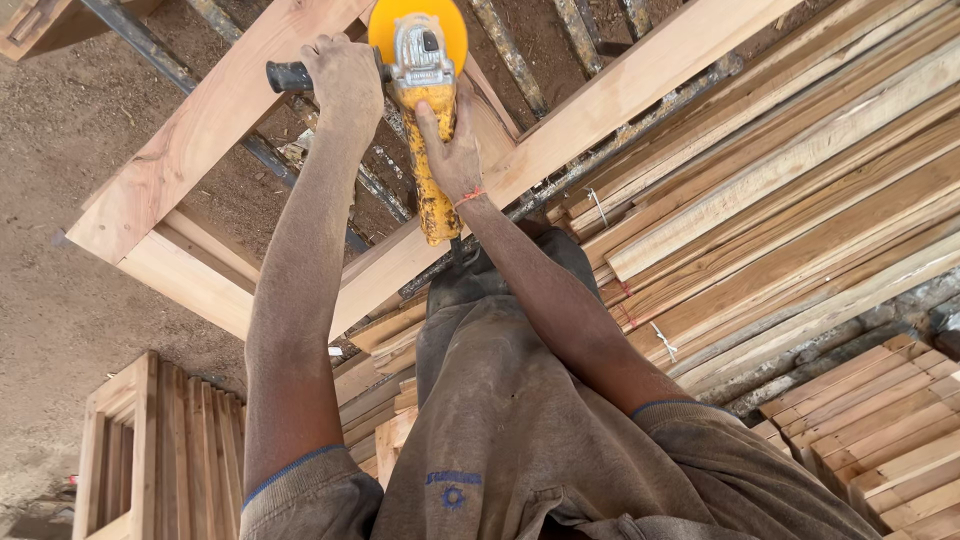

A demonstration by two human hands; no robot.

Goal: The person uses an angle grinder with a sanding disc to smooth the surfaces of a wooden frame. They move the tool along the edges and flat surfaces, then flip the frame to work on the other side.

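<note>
While both hands grip it, the angle grinder point(428, 120) sits over the wooden frame point(220, 110) near the top of the view, its yellow body scuffed and dust-caked, its grey metal head set against a round yellow-orange disc point(385, 25). The left hand point(345, 75) is closed tight round the black side handle point(288, 76); the right hand point(452, 150), a red thread at its wrist, wraps the grinder's body. What the disc touches is hidden beneath the tool. The frame is of pale, smooth-planed beams joined at right angles, with dark metal bars point(380, 190) and bare earth point(60, 300) below. To the right lies a deep stack of rough-sawn planks point(800, 200), some bundles tied with cord. Smaller frames point(150, 450) stand at lower left, cut off by the edge. Dusty arms and brown clothing fill the foreground.
</note>
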